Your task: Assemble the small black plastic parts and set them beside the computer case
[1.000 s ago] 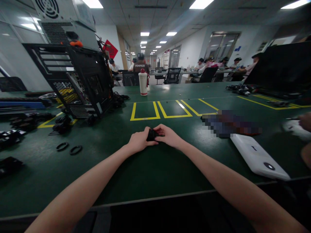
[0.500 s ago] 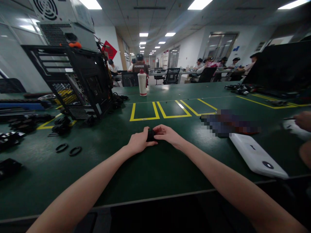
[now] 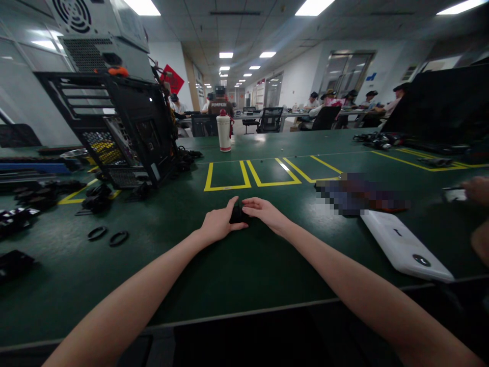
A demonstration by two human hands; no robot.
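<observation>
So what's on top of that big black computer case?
Stacked grey metal boxes sit on the black computer case, the upper one with a round fan grille. Something orange is there too. The boxes hide whatever is beneath them.

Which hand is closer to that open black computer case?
The left hand. It is to the right of the case and closer to the person, beside a small black part; the right hand is farther right, beyond that part.
</observation>
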